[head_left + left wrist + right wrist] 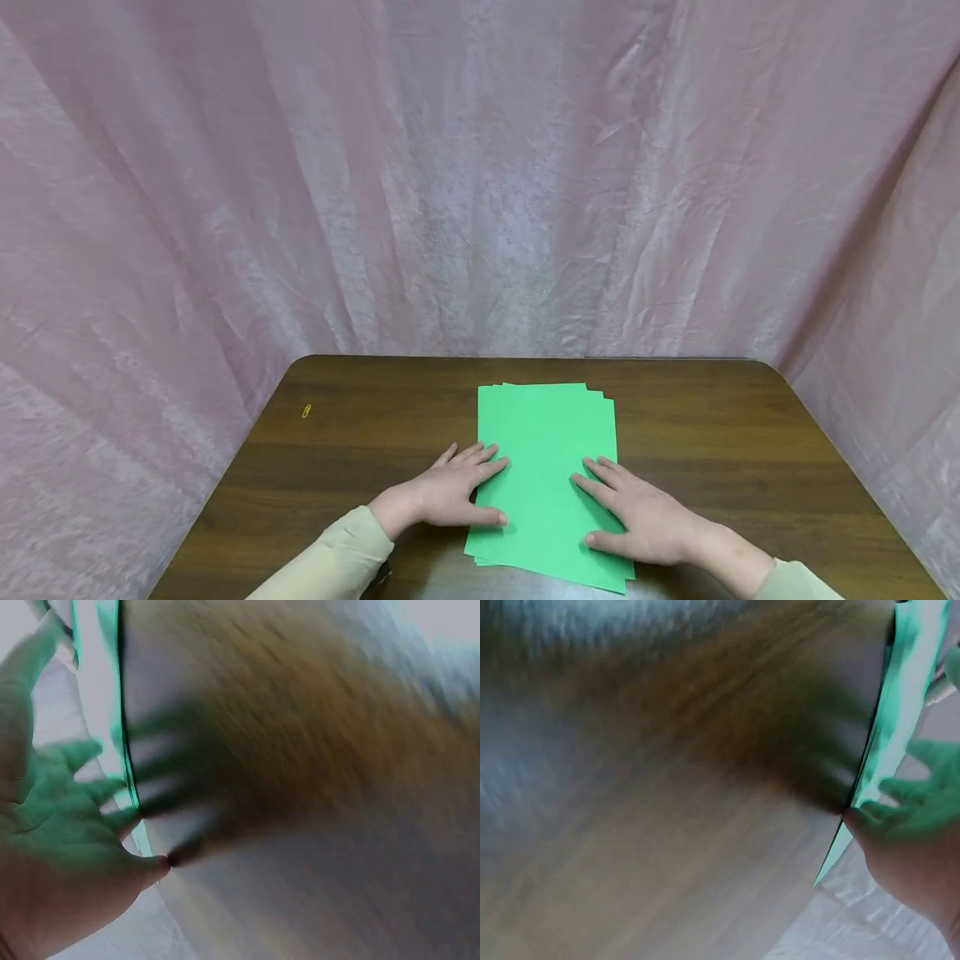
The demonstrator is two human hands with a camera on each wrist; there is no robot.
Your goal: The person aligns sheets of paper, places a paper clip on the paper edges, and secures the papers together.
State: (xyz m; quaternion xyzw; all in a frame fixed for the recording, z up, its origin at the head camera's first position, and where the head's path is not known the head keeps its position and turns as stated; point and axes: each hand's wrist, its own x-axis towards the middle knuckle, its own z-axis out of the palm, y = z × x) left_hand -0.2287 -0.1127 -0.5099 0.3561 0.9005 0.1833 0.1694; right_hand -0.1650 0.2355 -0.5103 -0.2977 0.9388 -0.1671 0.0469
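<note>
Several sheets of green paper [546, 467] lie in a loose stack on the table, their corners and edges not lined up. My left hand [453, 492] rests at the stack's left edge, fingers spread, with fingertips and thumb over the paper. At the right edge my right hand [645, 517] lies in the same way, its fingers pointing inward. The left wrist view shows the left hand [67, 832] with spread fingers by the edge of the paper [101, 682]. In the right wrist view the right hand [915, 840] touches near the paper's edge [889, 735].
A small yellow paper clip [306, 411] lies at the far left of the dark brown wooden table [705, 433]. Pink curtains [480, 183] hang behind the table and along its sides.
</note>
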